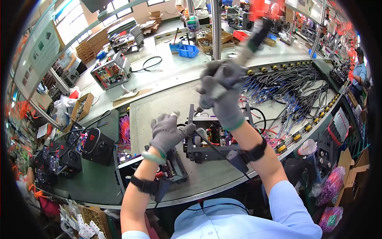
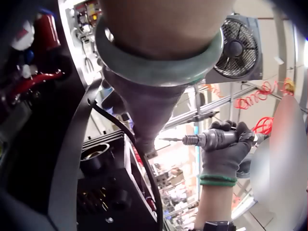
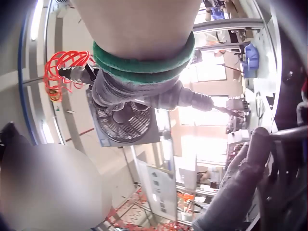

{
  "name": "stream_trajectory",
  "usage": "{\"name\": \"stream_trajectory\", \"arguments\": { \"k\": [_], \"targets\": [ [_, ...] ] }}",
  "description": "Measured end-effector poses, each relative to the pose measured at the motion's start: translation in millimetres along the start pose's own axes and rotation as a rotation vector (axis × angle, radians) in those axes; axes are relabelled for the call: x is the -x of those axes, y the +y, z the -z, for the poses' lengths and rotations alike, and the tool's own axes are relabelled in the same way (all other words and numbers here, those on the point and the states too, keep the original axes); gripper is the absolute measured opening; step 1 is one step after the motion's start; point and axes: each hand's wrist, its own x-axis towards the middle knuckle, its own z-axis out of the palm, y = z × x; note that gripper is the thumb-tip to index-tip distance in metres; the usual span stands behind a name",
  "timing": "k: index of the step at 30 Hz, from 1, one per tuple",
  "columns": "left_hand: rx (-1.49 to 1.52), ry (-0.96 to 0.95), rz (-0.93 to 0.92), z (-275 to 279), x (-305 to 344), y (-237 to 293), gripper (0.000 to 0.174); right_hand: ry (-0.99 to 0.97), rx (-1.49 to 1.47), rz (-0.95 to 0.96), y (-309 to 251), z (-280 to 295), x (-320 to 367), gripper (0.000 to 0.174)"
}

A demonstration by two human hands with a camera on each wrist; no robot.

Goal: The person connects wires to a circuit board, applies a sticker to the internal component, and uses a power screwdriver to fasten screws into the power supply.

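Note:
My gloved right hand [image 1: 227, 95] grips a grey pneumatic screwdriver [image 2: 216, 139], raised over the far side of a black metal chassis [image 1: 207, 153]. The screwdriver's bit [image 2: 169, 139] sticks out bare in the left wrist view; from the head it slants down towards the chassis's far left corner. My gloved left hand [image 1: 169, 131] is at the chassis's left side, fingers spread and thumb reaching to its frame. A black cable [image 2: 122, 127] runs past the left fingertips. Coloured wires and parts fill the chassis, partly hidden behind the right forearm.
To the right lies a heap of dark cables [image 1: 286, 85]. A second open chassis [image 1: 171, 171] stands by my left forearm, with black finned units [image 1: 97, 145] further left. Blue bins [image 1: 188, 51] and an opened machine [image 1: 111, 71] stand on the back bench. Red coiled hoses [image 3: 65, 72] hang overhead.

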Motion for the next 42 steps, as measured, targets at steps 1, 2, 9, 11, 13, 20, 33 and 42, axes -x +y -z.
{"name": "stream_trajectory", "arguments": {
  "k": [1,2,9,11,13,20,33,42],
  "targets": [
    [-0.007,-0.292,0.104,0.9,-7.4,-2.8,0.054,-0.024,0.069,0.016,15.5,0.4,-9.0,0.027],
    [-0.005,-0.289,0.101,-0.4,-7.5,-1.7,0.054,-0.015,0.081,-0.102,24.1,3.4,-10.2,0.024],
    [0.065,-0.406,0.075,3.0,-6.6,3.5,0.064,-0.006,0.25,-0.22,46.9,4.0,-12.6,0.025],
    [0.083,-0.389,0.082,-1.3,-6.9,1.8,0.065,0.017,0.247,-0.205,45.4,1.3,-12.0,0.023],
    [0.11,-0.416,0.09,3.2,-8.7,4.9,0.066,-0.011,0.35,-0.227,43.5,-0.5,-13.4,0.024],
    [0.146,-0.451,0.104,5.5,-10.5,6.0,0.064,-0.046,0.415,-0.224,51.7,-0.4,-16.6,0.027],
    [0.166,-0.439,0.132,3.7,-9.3,7.3,0.057,-0.095,0.481,-0.233,59.7,-6.6,-16.1,0.031],
    [0.204,-0.473,0.12,4.4,-10.3,7.1,0.067,-0.065,0.448,-0.11,65.8,-7.9,-10.1,0.029]
  ]
}}
